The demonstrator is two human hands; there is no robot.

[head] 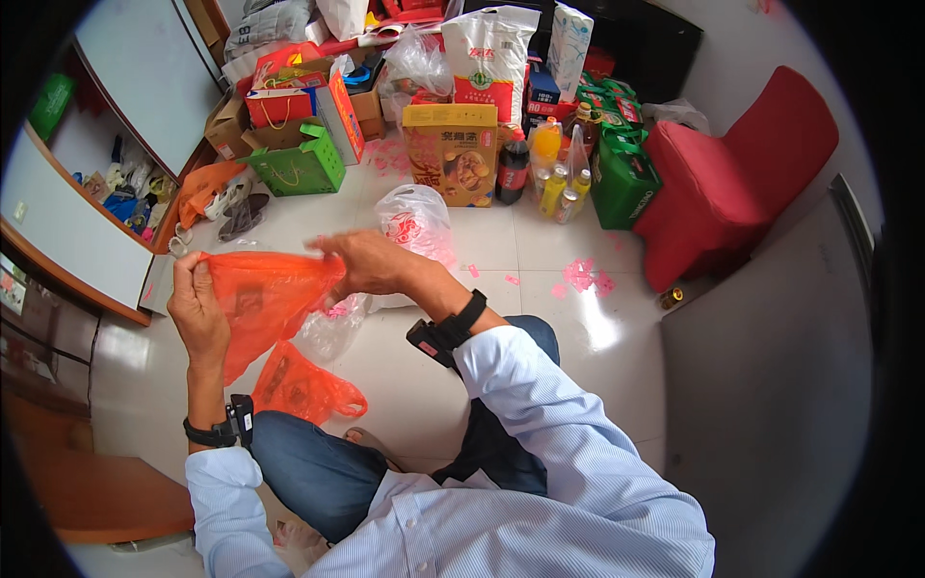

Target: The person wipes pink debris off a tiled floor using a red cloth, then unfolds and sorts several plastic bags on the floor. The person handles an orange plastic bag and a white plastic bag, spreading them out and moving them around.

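Observation:
An orange-red plastic bag point(264, 300) is stretched between my two hands. My left hand point(199, 311) pinches its upper left corner. My right hand point(368, 264), slightly blurred, is at the bag's right end, with the thumb below the edge; the fingertips' hold is unclear. Below it, a second orange-red plastic bag with handles point(307, 386) lies crumpled by my left knee. Just beyond my right hand stands a white plastic bag with a red print point(415, 220). A clear plastic bag point(332, 329) lies on the floor under my right hand.
Ahead stand a brown carton point(455, 162), a cola bottle point(512, 170), bagged drink bottles point(553, 173) and a green beer carton point(625, 180). A green box point(300, 166) is at the left, a red-covered chair point(723, 173) at the right. Pink paper scraps point(585, 278) dot the tiles.

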